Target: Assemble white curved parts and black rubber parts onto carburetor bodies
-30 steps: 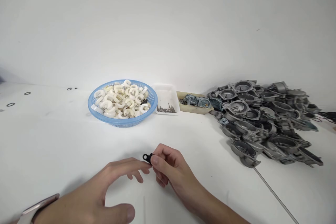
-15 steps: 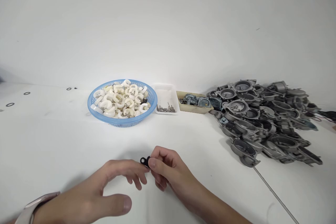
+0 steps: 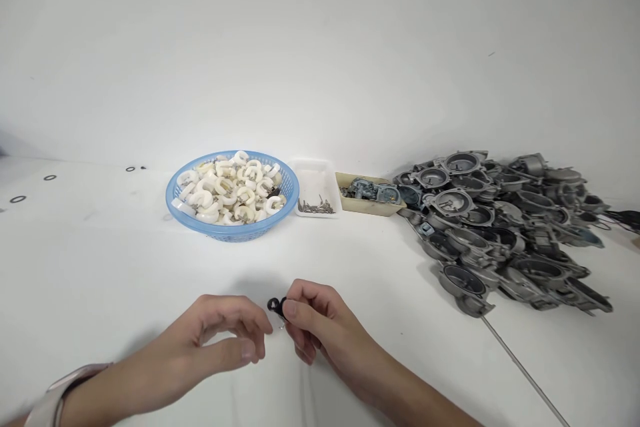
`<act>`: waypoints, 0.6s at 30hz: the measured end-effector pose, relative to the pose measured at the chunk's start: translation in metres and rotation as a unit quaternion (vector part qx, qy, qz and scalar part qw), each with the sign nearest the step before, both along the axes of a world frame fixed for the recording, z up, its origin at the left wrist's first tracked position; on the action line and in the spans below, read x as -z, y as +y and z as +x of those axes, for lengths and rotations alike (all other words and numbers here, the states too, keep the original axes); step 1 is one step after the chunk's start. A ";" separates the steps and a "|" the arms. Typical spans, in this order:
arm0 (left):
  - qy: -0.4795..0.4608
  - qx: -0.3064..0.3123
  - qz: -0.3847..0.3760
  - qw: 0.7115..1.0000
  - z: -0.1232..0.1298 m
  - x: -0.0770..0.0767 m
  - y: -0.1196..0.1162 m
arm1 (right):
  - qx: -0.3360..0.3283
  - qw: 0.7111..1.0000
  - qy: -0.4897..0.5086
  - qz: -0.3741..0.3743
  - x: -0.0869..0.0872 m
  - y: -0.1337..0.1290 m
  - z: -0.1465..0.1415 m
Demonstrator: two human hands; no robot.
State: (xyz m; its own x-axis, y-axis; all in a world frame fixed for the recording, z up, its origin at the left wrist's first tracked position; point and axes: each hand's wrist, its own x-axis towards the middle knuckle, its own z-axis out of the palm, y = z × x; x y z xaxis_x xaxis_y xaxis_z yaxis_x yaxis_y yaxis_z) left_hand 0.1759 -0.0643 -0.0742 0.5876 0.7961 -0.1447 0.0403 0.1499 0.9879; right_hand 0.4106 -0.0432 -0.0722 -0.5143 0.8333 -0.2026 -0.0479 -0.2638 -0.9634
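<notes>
Between thumb and fingers, my right hand pinches a small black part with a ring-shaped end. The ring end sticks out to the left; the rest is hidden by my fingers. A thin shiny bit shows just beneath it. My left hand is close by on the left, its fingers curved and its thumb apart from them, with nothing in it. Its fingertips are a little short of the black part. Both hands are above the white table.
A blue basket of white curved plastic floats stands at the back. Beside it are a white tray with small metal pieces and a yellowish tray of metal parts. Carburetor bodies are heaped at right, near a thin rod.
My left thumb has come up toward its fingers, and the left fingertips have drawn back slightly from the black part. My right hand stays in place, the black part turned a little.
</notes>
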 end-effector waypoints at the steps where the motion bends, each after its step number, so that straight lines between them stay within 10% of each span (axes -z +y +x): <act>1: -0.008 0.000 -0.021 1.000 0.002 -0.002 0.002 | -0.002 1.000 0.007 0.010 0.001 0.000 0.000; 18: -0.159 0.050 -0.281 0.945 0.021 0.027 -0.011 | 0.028 0.996 0.079 0.037 0.019 -0.015 -0.014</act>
State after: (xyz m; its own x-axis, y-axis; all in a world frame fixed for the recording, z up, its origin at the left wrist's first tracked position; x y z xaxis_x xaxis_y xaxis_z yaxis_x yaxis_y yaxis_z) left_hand 0.1974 -0.0750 -0.1016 0.7412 0.5835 -0.3320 -0.2023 0.6658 0.7182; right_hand 0.3967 -0.0583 -0.0913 -0.4873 0.8712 -0.0595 -0.2137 -0.1850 -0.9592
